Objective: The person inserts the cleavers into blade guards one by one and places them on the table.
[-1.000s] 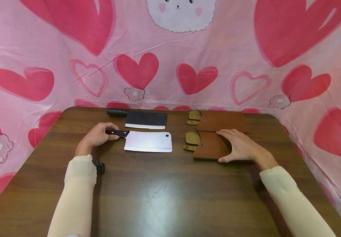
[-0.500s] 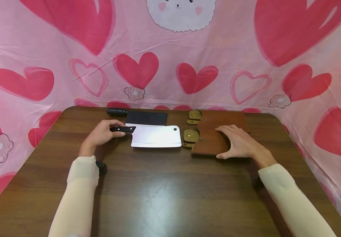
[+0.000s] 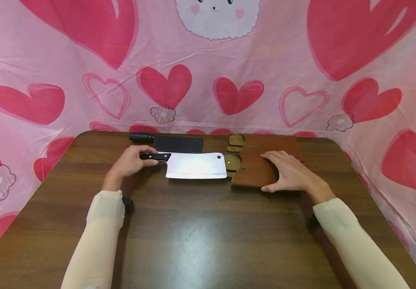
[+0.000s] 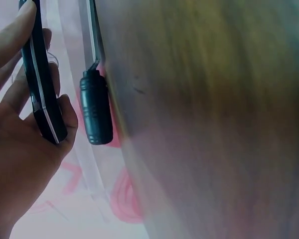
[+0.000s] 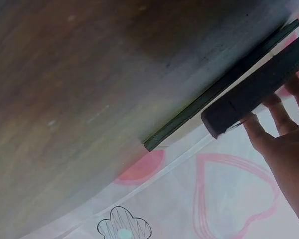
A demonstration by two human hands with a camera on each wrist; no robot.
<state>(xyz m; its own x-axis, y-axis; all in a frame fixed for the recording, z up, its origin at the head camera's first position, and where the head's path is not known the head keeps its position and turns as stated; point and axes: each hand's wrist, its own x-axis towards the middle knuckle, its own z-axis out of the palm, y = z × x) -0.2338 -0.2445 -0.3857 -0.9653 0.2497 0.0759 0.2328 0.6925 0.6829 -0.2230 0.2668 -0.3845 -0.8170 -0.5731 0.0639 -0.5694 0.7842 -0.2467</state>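
Cleaver (image 3: 196, 164), pinched by its black handle (image 3: 162, 157) in the left hand (image 3: 128, 162), points toward the right hand (image 3: 295, 172), whose widely spread thumb and fingers grip a brown sheath (image 3: 254, 170). An off-line push could nick the sheath's flap (image 3: 233, 162).

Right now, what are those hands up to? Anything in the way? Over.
Left hand gripping silver cleaver by its handle. Right hand gripping nearer brown cover. Possibly in the way: the cover's open flap, close by the cleaver's end; contact unclear.
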